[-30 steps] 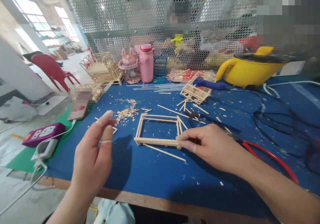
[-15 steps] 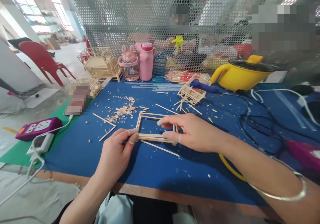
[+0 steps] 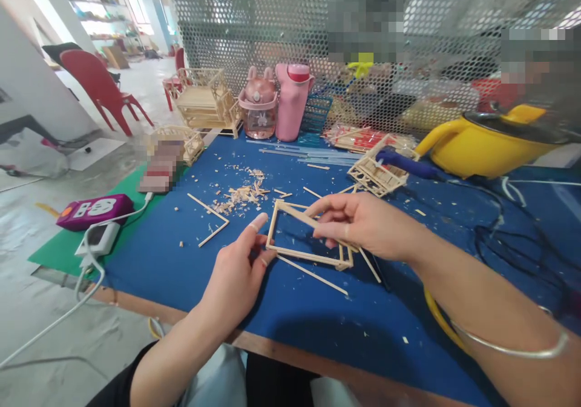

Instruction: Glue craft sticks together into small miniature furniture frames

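A small open box frame of thin wooden sticks (image 3: 308, 257) rests on the blue mat. My left hand (image 3: 236, 274) closes on its near left corner, the index finger lifted off. Above the frame, my right hand (image 3: 370, 225) pinches a loose wooden stick (image 3: 297, 215) that slants across the opening from the far left corner; part of it is hidden by the fingers. One long stick (image 3: 313, 274) lies just in front of the frame. Left of it sits an L-shaped pair of sticks (image 3: 227, 220), with a pile of wood scraps (image 3: 242, 195) behind.
Behind stand a pink flask (image 3: 293, 107), a rabbit-eared bottle (image 3: 258, 113) and a stick-built model (image 3: 204, 101). To the right are another stick model (image 3: 374, 174), a blue glue gun (image 3: 406, 162), a yellow pot (image 3: 490, 146) and black cables. A perforated metal screen (image 3: 281, 13) borders the back.
My right hand has raised a stick from the frame's near side and turned it diagonally across the opening. My left index finger has lifted from the corner. The camera view has shifted.
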`<state>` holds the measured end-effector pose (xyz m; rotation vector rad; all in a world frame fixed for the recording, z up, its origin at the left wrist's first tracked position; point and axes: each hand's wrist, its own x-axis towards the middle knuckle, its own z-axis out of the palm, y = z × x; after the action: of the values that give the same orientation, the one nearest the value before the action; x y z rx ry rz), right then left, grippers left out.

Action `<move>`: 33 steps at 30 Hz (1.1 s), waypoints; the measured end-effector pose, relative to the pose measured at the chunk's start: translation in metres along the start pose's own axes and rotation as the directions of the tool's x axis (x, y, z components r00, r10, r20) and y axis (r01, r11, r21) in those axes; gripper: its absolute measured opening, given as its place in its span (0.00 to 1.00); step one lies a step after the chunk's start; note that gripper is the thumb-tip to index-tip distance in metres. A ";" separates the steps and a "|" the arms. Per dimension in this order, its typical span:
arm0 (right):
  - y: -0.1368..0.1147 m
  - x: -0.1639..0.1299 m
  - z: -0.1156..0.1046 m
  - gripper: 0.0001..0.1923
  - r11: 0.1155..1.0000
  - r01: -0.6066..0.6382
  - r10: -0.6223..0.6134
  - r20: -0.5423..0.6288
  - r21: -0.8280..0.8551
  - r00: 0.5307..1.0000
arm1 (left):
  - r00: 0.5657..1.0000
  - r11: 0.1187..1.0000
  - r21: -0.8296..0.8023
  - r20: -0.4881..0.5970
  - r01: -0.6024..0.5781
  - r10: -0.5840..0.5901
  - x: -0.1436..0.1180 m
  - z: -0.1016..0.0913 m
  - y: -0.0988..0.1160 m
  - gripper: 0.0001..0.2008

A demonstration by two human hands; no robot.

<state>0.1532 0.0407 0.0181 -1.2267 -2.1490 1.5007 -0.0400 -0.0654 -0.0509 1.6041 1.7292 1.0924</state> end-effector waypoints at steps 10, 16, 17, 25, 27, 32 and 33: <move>0.034 -0.031 -0.021 0.24 0.977 0.008 0.038 -0.209 0.215 0.977 | 0.961 0.987 0.014 0.231 -0.161 0.154 0.061 -0.020 0.002 0.13; 0.011 -0.031 -0.016 0.26 0.976 -0.011 0.026 -0.063 0.216 0.998 | 0.944 0.968 -0.247 0.312 -0.033 0.111 0.101 -0.026 -0.007 0.15; 0.008 -0.031 -0.018 0.27 0.973 0.012 0.005 -0.076 0.229 0.997 | 0.952 0.957 -0.290 0.292 -0.008 0.097 0.101 -0.026 -0.009 0.16; 0.028 -0.045 -0.041 0.26 0.903 0.066 0.032 -0.219 0.425 0.975 | 0.904 0.941 -0.321 0.363 -0.109 0.228 0.100 -0.007 -0.008 0.17; 0.034 -0.052 -0.045 0.25 0.862 0.074 0.035 -0.204 0.502 0.978 | 0.930 0.930 -0.358 0.308 -0.083 0.201 0.104 -0.011 -0.007 0.19; 0.031 -0.063 -0.006 0.19 0.829 -0.056 -0.088 0.230 0.557 0.969 | 0.999 0.875 -0.485 0.020 -0.019 0.033 0.114 -0.041 -0.010 0.25; 0.029 -0.060 0.011 0.18 0.834 -0.144 -0.060 0.347 0.532 0.936 | 1.000 0.863 -0.504 -0.028 -0.022 0.009 0.116 -0.046 -0.011 0.25</move>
<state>0.1978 -0.0077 0.0029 -0.8457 -1.6557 2.2931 -0.1015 0.0390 -0.0197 1.2733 1.2919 1.4346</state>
